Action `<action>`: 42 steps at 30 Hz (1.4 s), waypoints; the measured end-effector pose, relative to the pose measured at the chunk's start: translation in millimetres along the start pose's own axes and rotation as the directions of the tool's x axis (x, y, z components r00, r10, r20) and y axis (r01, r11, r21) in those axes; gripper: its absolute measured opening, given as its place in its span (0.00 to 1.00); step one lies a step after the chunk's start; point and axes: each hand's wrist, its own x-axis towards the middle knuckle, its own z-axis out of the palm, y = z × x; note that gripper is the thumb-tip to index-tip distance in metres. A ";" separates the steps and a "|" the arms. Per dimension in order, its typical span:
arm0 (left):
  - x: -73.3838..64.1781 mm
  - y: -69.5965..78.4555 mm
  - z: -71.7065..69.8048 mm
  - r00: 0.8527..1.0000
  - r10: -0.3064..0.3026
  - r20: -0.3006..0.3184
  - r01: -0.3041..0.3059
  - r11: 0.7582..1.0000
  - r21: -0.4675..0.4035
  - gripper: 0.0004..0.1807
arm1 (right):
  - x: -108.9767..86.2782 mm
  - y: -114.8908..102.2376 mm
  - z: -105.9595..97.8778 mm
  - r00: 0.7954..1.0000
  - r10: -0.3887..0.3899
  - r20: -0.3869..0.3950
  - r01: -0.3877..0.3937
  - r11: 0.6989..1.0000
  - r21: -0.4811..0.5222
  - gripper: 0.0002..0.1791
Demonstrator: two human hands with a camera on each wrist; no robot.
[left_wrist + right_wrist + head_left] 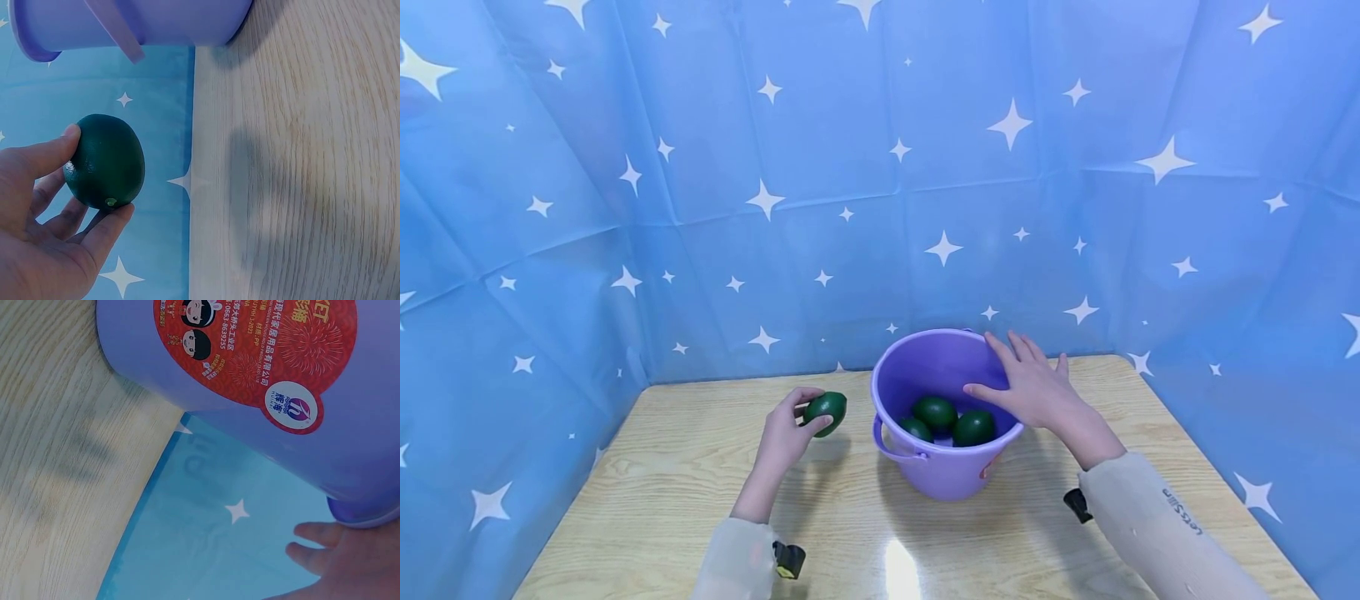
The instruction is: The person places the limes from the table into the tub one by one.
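My left hand (pixel 787 431) holds a dark green lime (pixel 825 414) between thumb and fingers, left of the purple bucket (pixel 951 475) and raised over the table. In the left wrist view the lime (pixel 107 162) shows a smooth skin with a small pale stem scar. Three more limes lie at the bottom of the bucket, one of them a front lime (pixel 973 428). My right hand (pixel 1037 387) is at the bucket's right rim with its fingers spread and straight, the thumb reaching over the opening. The right wrist view has its fingers beside the rim (pixel 369 519).
A light wood-grain table (pixel 647 500) bears the bucket near its back edge. The bucket's handle (pixel 895 450) hangs down on its left front side. A red label (pixel 250 350) is on its outer wall. Blue cloth (pixel 820 167) with white stars stands behind and at both sides.
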 end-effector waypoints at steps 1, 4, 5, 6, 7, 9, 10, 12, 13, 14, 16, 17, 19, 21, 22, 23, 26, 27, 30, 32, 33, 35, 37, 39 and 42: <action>-0.2 0.4 -0.1 1.000 0.003 -0.001 -0.003 1.000 0.001 0.20 | 0.0 0.0 0.0 1.000 0.001 0.000 -0.001 1.000 0.001 0.57; -0.5 1.5 -0.1 1.000 0.006 -0.006 -0.006 1.000 -0.004 0.20 | 0.0 0.1 0.2 1.000 0.001 0.001 -0.001 1.000 0.003 0.57; -0.7 2.0 -0.2 1.000 0.005 -0.009 -0.006 1.000 -0.006 0.20 | 0.0 0.2 0.2 1.000 0.001 0.001 -0.001 1.000 0.003 0.57; -1.1 2.8 -0.5 1.000 0.010 -0.011 -0.010 1.000 -0.006 0.20 | -0.1 0.2 0.3 1.000 0.001 0.001 -0.001 1.000 0.004 0.57; -1.2 3.1 -0.7 1.000 0.016 -0.012 -0.016 1.000 -0.007 0.20 | -0.1 0.2 0.3 1.000 0.001 0.001 -0.001 1.000 0.004 0.57; -1.6 4.1 -1.0 1.000 0.018 -0.013 -0.018 1.000 -0.009 0.20 | -0.2 0.2 0.2 1.000 0.000 0.001 0.000 1.000 0.004 0.57; -1.9 5.0 -1.1 1.000 0.020 -0.013 -0.020 1.000 -0.008 0.20 | -0.3 0.1 0.2 1.000 0.000 0.001 0.000 1.000 0.005 0.57; -2.3 6.2 -1.3 1.000 0.026 -0.013 -0.027 1.000 -0.008 0.20 | -0.3 0.1 0.0 1.000 0.001 0.003 -0.001 1.000 0.005 0.57; -2.3 6.5 -1.4 0.999 0.030 -0.013 -0.030 1.000 -0.006 0.20 | -0.3 -0.1 -0.2 1.000 0.000 0.003 0.000 1.000 0.006 0.57; -2.4 7.3 -1.5 1.000 0.027 -0.014 -0.027 1.000 -0.007 0.20 | -0.4 -0.2 -0.3 1.000 0.000 0.003 0.000 1.000 0.005 0.57; -2.4 8.4 -1.8 1.000 0.024 -0.016 -0.024 1.000 -0.008 0.21 | -0.4 -0.4 -0.6 1.000 0.001 0.003 -0.001 1.000 0.004 0.57; -2.2 8.8 -1.9 1.000 0.023 -0.018 -0.023 1.000 -0.011 0.21 | -0.4 -0.4 -0.6 1.000 0.001 0.003 -0.001 1.000 0.004 0.57; -2.0 9.6 -2.1 1.000 0.022 -0.020 -0.022 1.000 -0.014 0.21 | -0.5 -0.5 -0.6 1.000 0.003 0.003 -0.003 1.000 0.003 0.57; -1.8 10.0 -2.2 1.000 0.018 -0.020 -0.018 1.000 -0.021 0.22 | -0.5 -0.5 -0.5 1.000 0.005 0.004 -0.005 1.000 0.002 0.57; -1.6 10.0 -2.4 1.000 0.020 -0.020 -0.021 1.000 -0.023 0.22 | -0.5 -0.5 -0.3 1.000 0.007 0.004 -0.007 1.000 0.001 0.57; -1.5 9.9 -2.5 1.000 0.024 -0.021 -0.024 0.999 -0.023 0.22 | -0.4 -0.4 -0.2 1.000 0.008 0.005 -0.008 1.000 0.000 0.57; -1.8 10.4 -3.2 0.999 0.028 -0.023 -0.028 0.999 -0.029 0.22 | -0.3 -0.3 0.2 1.000 0.009 0.004 -0.009 1.000 -0.002 0.57; -2.0 10.7 -3.3 0.999 0.030 -0.024 -0.030 0.999 -0.030 0.22 | -0.3 -0.2 0.3 1.000 0.009 0.004 -0.009 1.000 -0.002 0.57; -2.6 11.9 -4.1 0.999 0.029 -0.025 -0.030 0.999 -0.039 0.22 | -0.2 0.0 0.6 1.000 0.009 0.003 -0.009 1.000 -0.001 0.57; -2.6 12.3 -4.3 0.999 0.029 -0.024 -0.030 0.999 -0.043 0.22 | -0.1 0.0 0.6 1.000 0.008 0.004 -0.008 1.000 0.000 0.58; -2.7 12.5 -4.4 0.999 0.029 -0.024 -0.031 0.998 -0.046 0.22 | -0.1 0.1 0.6 1.000 0.008 0.004 -0.008 1.000 0.001 0.58; -2.7 12.7 -4.8 0.999 0.032 -0.025 -0.033 0.998 -0.049 0.22 | 0.0 0.2 0.6 1.000 0.009 0.005 -0.009 1.000 0.003 0.58; -2.7 13.0 -5.1 0.999 0.034 -0.028 -0.036 0.998 -0.050 0.22 | 0.0 0.2 0.7 1.000 0.009 0.006 -0.009 1.000 0.004 0.58; -2.7 13.3 -5.5 0.999 0.037 -0.028 -0.038 0.998 -0.055 0.22 | 0.1 0.3 0.7 1.000 0.009 0.007 -0.009 1.000 0.004 0.58; -2.8 14.2 -6.3 0.999 0.039 -0.029 -0.041 0.997 -0.062 0.22 | 0.3 0.4 0.9 1.000 0.010 0.006 -0.010 1.000 0.001 0.58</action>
